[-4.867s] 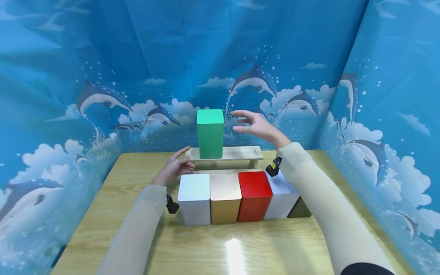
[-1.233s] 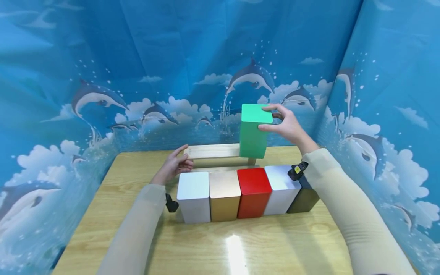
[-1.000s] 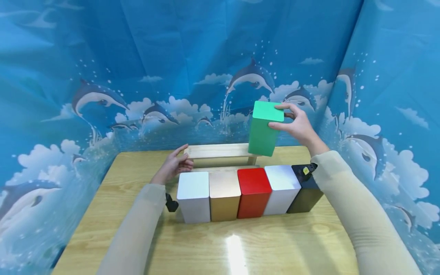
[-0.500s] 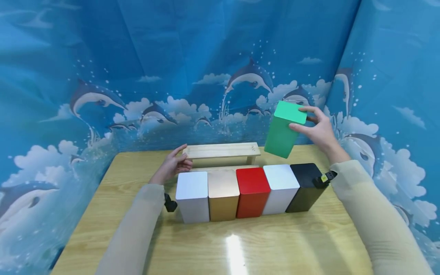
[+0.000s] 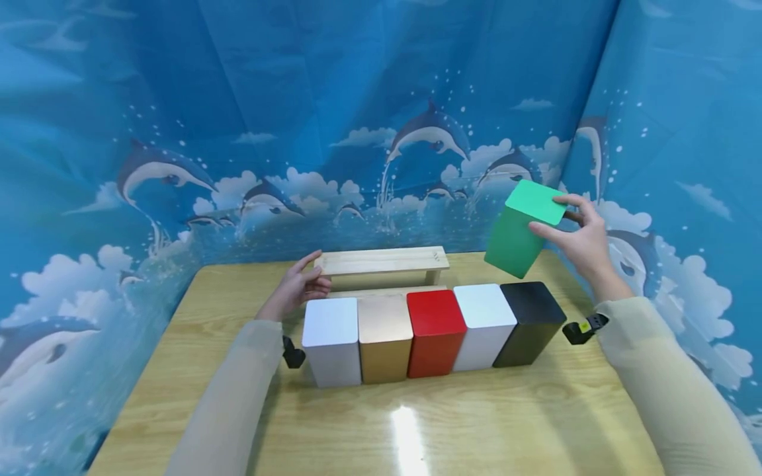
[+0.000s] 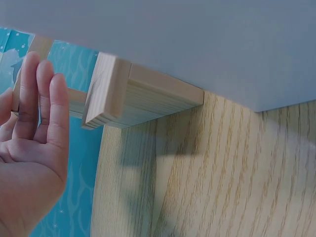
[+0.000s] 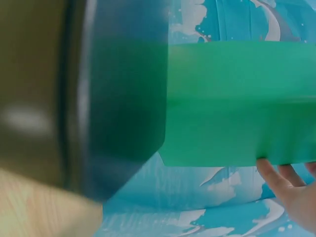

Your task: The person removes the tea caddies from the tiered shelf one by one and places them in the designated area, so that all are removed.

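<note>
My right hand (image 5: 589, 241) pinches a tall green box (image 5: 514, 238) near its top, thumb on the front face and fingers at the far side. The box hangs tilted in the air, right of the wooden rack (image 5: 381, 260). In the right wrist view, fingertips press the side of the green box (image 7: 222, 103). My left hand (image 5: 297, 285) holds the left end of the rack's upper plank, index finger along the top and thumb at the front. The left wrist view shows that hand (image 6: 34, 148) beside the rack's wooden end (image 6: 106, 94).
In front of the rack stand a white box (image 5: 331, 340), a gold box (image 5: 385, 337), a red box (image 5: 436, 330), another white box (image 5: 484, 324) and a black box (image 5: 530, 324), side by side on the wooden table (image 5: 333, 430). Blue dolphin-print curtains (image 5: 268, 132) enclose the table.
My right hand reached the green box on the rack, took hold of it, slid it right and lifted it off, tilting it. My left hand stayed at the rack's left end.
</note>
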Motion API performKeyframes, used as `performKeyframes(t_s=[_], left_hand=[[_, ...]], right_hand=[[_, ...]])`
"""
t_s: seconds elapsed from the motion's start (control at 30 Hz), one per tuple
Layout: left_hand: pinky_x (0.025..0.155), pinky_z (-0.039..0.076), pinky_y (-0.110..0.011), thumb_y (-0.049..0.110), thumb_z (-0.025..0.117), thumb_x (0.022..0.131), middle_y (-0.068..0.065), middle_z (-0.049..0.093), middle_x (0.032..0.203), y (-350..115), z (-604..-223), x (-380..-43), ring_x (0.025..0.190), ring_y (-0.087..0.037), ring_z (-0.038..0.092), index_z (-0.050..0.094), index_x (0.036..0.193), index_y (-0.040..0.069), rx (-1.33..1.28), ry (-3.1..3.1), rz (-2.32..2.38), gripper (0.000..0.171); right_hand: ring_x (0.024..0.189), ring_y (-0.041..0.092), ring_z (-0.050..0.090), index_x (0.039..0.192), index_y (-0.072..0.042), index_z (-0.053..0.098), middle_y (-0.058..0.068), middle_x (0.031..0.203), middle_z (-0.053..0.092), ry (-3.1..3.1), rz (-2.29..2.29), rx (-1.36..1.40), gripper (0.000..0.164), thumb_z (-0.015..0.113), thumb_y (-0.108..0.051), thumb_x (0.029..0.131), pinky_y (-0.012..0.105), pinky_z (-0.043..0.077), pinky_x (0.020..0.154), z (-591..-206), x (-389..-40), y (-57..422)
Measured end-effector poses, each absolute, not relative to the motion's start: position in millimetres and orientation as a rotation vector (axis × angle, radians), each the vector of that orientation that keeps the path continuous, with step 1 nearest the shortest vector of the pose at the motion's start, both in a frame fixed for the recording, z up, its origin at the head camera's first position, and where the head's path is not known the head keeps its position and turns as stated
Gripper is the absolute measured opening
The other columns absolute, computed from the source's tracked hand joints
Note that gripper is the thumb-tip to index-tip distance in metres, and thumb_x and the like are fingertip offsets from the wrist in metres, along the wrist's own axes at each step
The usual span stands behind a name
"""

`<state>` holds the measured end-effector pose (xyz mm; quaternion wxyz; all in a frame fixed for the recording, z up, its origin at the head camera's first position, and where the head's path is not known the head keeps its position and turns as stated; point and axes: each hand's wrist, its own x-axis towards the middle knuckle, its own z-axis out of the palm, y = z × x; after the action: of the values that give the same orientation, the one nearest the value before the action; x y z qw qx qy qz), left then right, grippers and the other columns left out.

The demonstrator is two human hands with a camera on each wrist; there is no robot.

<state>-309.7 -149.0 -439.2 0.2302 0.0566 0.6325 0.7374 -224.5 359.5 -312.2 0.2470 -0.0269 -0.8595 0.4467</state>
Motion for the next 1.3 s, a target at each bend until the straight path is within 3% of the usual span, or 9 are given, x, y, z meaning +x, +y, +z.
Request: performKeyframes(t_s=[0.33, 0.63, 0.93, 1.17, 1.3], left_hand=[[0.082, 0.051, -0.044, 0.020, 0.041, 0.101, -0.012, 0.068, 0.089, -151, -443, -307, 0.080, -0.022, 0.067, 0.014, 0.151, 0.024, 0.146, 1.718, 2.034, 0.056], [0.077, 0.054, -0.042, 0.021, 0.043, 0.100, -0.017, 0.067, 0.091, -151, -454, -316, 0.076, -0.022, 0.067, 0.018, 0.150, 0.026, 0.130, 1.714, 2.069, 0.056], [0.084, 0.049, -0.049, 0.027, 0.047, 0.099, -0.015, 0.068, 0.092, -148, -462, -323, 0.079, -0.023, 0.067, 0.024, 0.148, 0.032, 0.109, 1.789, 2.056, 0.054], [0.088, 0.047, -0.051, 0.023, 0.044, 0.100, -0.022, 0.065, 0.100, -150, -451, -319, 0.079, -0.022, 0.067, 0.019, 0.149, 0.027, 0.135, 1.764, 2.049, 0.055], [0.091, 0.044, -0.053, 0.021, 0.042, 0.101, -0.018, 0.066, 0.096, -150, -444, -314, 0.082, -0.025, 0.066, 0.015, 0.150, 0.024, 0.165, 1.746, 2.036, 0.057]], right_hand=[[0.117, 0.029, 0.043, 0.132, -0.022, 0.048, 0.001, 0.140, 0.037, -2.327, 1.145, -0.155, 0.061, 0.075, -0.032, 0.078, 0.023, 0.041, 0.072, -325, -205, 370], [0.110, 0.016, 0.039, 0.134, -0.022, 0.047, 0.003, 0.142, 0.032, -2.307, 1.147, -0.236, 0.062, 0.074, -0.030, 0.079, 0.014, 0.043, 0.074, -342, -184, 383], [0.108, 0.012, 0.041, 0.133, -0.019, 0.049, 0.001, 0.140, 0.033, -2.257, 1.159, -0.291, 0.061, 0.076, -0.026, 0.078, 0.009, 0.044, 0.072, -361, -170, 393], [0.108, 0.014, 0.042, 0.131, -0.021, 0.050, -0.001, 0.140, 0.034, -2.236, 1.188, -0.337, 0.060, 0.077, -0.025, 0.077, 0.008, 0.044, 0.072, -374, -161, 394], [0.111, 0.017, 0.042, 0.131, -0.022, 0.050, 0.000, 0.142, 0.032, -2.240, 1.193, -0.417, 0.060, 0.076, -0.028, 0.077, 0.014, 0.042, 0.075, -383, -153, 395]])
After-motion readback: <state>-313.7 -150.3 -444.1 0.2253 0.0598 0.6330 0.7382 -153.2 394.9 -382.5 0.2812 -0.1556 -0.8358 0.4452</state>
